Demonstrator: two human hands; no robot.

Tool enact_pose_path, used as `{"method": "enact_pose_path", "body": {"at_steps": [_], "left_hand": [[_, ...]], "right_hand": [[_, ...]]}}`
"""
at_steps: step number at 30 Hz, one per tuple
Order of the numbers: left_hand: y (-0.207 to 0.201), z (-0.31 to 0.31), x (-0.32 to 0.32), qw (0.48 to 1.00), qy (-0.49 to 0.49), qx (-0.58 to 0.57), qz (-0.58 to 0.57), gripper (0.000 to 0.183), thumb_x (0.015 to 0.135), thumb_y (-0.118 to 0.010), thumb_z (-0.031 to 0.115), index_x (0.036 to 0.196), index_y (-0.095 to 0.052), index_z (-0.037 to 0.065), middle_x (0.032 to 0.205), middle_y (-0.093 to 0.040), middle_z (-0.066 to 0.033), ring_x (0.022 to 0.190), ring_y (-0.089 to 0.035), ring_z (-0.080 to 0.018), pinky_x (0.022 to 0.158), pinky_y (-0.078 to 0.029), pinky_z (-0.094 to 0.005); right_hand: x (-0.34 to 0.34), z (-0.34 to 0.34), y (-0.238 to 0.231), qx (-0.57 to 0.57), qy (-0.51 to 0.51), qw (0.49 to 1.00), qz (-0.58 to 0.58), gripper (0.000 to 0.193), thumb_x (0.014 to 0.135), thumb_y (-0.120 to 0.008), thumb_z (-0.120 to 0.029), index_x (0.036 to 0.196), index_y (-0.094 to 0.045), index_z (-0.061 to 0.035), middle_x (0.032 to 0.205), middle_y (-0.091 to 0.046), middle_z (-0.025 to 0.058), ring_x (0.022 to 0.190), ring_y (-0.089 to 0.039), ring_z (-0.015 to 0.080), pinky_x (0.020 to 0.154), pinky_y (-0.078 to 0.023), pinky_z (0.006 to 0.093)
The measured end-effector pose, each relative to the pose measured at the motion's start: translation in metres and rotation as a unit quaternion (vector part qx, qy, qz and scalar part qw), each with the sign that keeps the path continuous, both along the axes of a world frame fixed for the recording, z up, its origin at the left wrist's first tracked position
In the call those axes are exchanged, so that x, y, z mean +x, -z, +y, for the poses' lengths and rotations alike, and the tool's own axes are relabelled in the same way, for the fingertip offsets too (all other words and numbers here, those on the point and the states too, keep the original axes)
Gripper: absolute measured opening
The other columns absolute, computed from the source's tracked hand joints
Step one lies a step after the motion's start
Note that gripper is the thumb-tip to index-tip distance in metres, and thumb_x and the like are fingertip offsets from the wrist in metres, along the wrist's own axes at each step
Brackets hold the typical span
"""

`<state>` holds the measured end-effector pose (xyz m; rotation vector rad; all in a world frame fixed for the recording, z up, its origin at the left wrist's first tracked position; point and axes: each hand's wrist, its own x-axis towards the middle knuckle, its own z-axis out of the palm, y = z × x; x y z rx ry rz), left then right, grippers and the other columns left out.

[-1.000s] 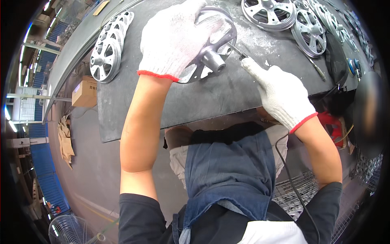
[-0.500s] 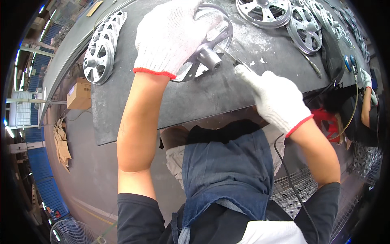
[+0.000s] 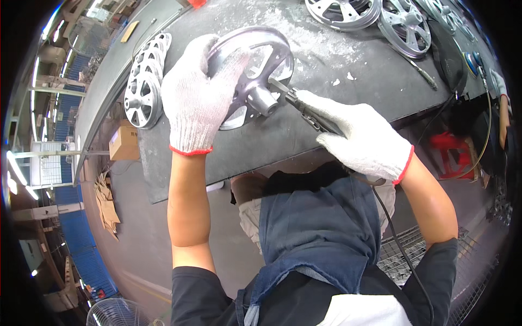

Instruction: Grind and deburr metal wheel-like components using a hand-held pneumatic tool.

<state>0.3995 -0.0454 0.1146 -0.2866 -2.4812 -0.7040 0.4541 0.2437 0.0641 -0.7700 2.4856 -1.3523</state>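
Observation:
A grey metal spoked wheel (image 3: 261, 100) with a protruding hub is tilted up off the dark worktable (image 3: 244, 155). My left hand (image 3: 197, 103), in a white knit glove with a red cuff, is closed around its left rim. In my right hand (image 3: 365, 136), gloved alike, is a black hand-held power tool (image 3: 309, 115) with a narrow flat metal tip. That tip reaches in beside the hub, at the spokes; whether it touches is hard to tell. A black cord (image 3: 392, 231) hangs down from the tool past my apron.
Stacked wheels (image 3: 145, 95) stand at the left, and more wheels (image 3: 405, 24) lie far right. Pale dust and flakes litter the tabletop. A thin rod-like tool (image 3: 418, 71), a black bag (image 3: 447, 57) and a red stool (image 3: 451, 155) are on the right. Another person's gloved hand (image 3: 498, 84) shows at the right edge.
My left hand has brought the wheel nearer and turned it, so its rim stands higher. My right hand has come slightly nearer, and more of the tool's black body shows. The view has shifted.

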Motion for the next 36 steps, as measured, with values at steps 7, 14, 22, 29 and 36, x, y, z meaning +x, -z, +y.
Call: {"method": "enact_pose_path", "body": {"at_steps": [7, 14, 22, 29, 36], "left_hand": [[-0.003, 0.01, 0.008, 1.0, -0.007, -0.023, -0.01, 0.052, 0.099, -0.092, 0.033, 0.134, -0.077, -0.002, 0.114, -0.084, -0.0143, 0.103, -0.079, -0.0202, 0.095, -0.062, -0.0347], [0.007, 0.006, 0.002, 0.999, 0.007, 0.038, -0.018, 0.057, 0.094, -0.092, 0.045, 0.132, -0.079, 0.004, 0.107, -0.085, -0.0159, 0.093, -0.083, -0.0292, 0.086, -0.064, -0.0382], [0.007, -0.042, -0.029, 0.999, -0.046, -0.025, -0.001, 0.063, 0.098, -0.09, 0.046, 0.139, -0.076, 0.001, 0.122, -0.084, -0.02, 0.103, -0.083, -0.0286, 0.094, -0.064, -0.0408], [-0.014, 0.017, -0.007, 0.999, -0.035, 0.001, 0.003, 0.045, 0.097, -0.086, 0.038, 0.121, -0.079, 0.0, 0.107, -0.079, -0.0222, 0.103, -0.075, -0.0395, 0.092, -0.059, -0.0475], [0.008, -0.021, -0.006, 0.99, -0.072, -0.066, 0.104, 0.045, 0.097, -0.089, 0.034, 0.123, -0.078, -0.001, 0.106, -0.082, -0.0221, 0.097, -0.079, -0.0392, 0.088, -0.061, -0.047]], "right_hand": [[-0.011, 0.011, 0.027, -0.209, 0.053, 0.975, -0.044, 0.061, 0.104, -0.065, -0.004, 0.165, -0.06, 0.0003, 0.161, -0.07, 0.0219, 0.147, -0.069, 0.0259, 0.126, -0.05, 0.0365], [-0.001, 0.005, 0.019, -0.161, 0.101, 0.954, -0.23, 0.064, 0.106, -0.063, -0.001, 0.17, -0.055, -0.0009, 0.163, -0.068, 0.0181, 0.149, -0.065, 0.0209, 0.125, -0.049, 0.0344], [0.031, 0.022, 0.018, 0.09, -0.002, 0.996, -0.023, 0.078, 0.099, -0.075, -0.02, 0.172, -0.052, -0.0093, 0.139, -0.074, 0.0274, 0.127, -0.075, 0.0413, 0.113, -0.058, 0.0464], [0.002, -0.018, 0.036, 0.172, 0.037, 0.98, 0.094, 0.058, 0.106, -0.064, -0.014, 0.164, -0.057, -0.0114, 0.096, -0.077, 0.0274, 0.094, -0.076, 0.048, 0.089, -0.06, 0.0562], [0.005, -0.032, 0.039, 0.103, -0.062, 0.99, 0.072, 0.062, 0.103, -0.066, -0.012, 0.164, -0.057, -0.0087, 0.107, -0.078, 0.0289, 0.099, -0.075, 0.0507, 0.09, -0.06, 0.0567]]}}
